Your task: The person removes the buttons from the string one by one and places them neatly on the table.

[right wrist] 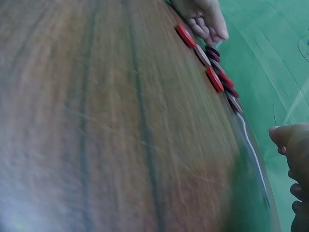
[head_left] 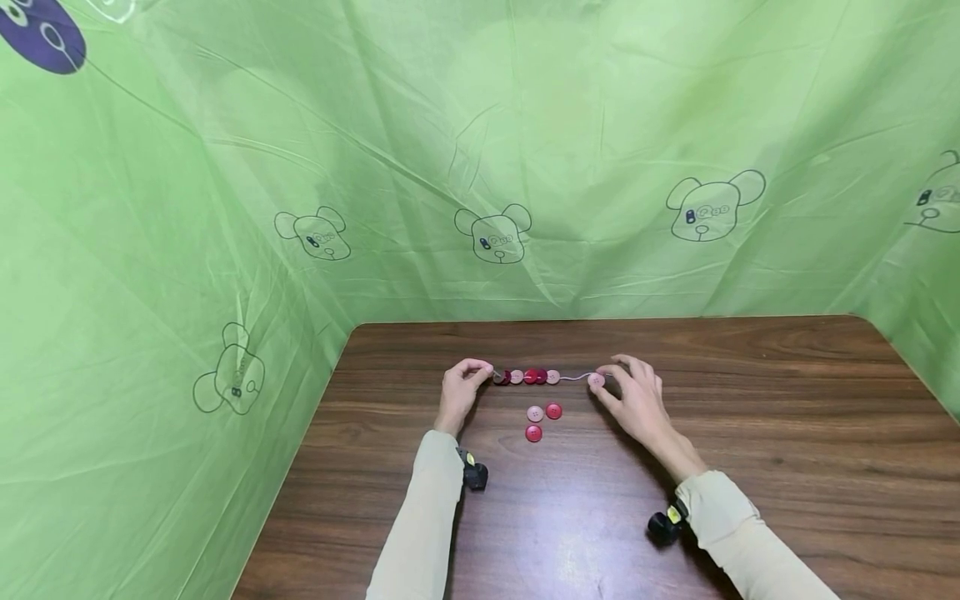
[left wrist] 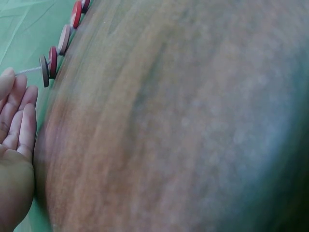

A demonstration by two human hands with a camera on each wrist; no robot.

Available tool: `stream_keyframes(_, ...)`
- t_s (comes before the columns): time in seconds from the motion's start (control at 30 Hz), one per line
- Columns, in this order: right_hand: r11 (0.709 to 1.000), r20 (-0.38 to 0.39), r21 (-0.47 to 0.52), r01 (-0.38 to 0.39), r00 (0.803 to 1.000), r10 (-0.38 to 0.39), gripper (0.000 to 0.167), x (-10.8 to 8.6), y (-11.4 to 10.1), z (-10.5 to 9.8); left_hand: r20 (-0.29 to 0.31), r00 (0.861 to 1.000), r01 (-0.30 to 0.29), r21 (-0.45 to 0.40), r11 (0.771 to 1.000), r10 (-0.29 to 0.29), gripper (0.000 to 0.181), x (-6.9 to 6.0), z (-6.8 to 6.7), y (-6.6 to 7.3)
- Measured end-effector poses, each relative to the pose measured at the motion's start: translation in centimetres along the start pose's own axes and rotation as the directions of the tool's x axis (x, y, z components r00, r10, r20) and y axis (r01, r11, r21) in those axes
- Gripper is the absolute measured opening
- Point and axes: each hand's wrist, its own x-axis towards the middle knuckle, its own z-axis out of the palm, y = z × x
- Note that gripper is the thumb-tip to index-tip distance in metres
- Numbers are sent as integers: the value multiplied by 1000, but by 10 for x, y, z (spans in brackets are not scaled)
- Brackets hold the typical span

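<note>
Several buttons in pink, red and dark red sit in a row on a pale string. My left hand pinches the string's left end between thumb and forefinger, just beyond a dark button. At the other end, my right hand holds a pink button by thumb and fingers, close to the string. Whether the string passes through that button I cannot tell. In the right wrist view, the string's free stretch runs past my right thumb toward a thin darker tip.
Three loose buttons lie nearer me: a pink one, a red one and another red one. The brown wooden table ends at green sheeting behind and on the left.
</note>
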Motion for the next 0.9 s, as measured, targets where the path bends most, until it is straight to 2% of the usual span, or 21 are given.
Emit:
stream_keyframes(0.27,999,30,2,35,999,-35,28,-4,-9,8,-6,1000,-1,3,1000,1,10,0,0,0)
stream_keyframes(0.47,998,55,4,57,997,-57,25,-7,-17,12,13,1000,4,-4,1000,-4,18,1,0,0)
stream_keyframes(0.5,998,59,4,63,996,-63,24,-7,-18,12,19,1000,7,0,1000,-7,19,-2,0,5)
stream_keyframes(0.9,985,103,13,169,980,-170,23,-13,-27,21,0,1000,3,-12,1000,-3,11,0,0,2)
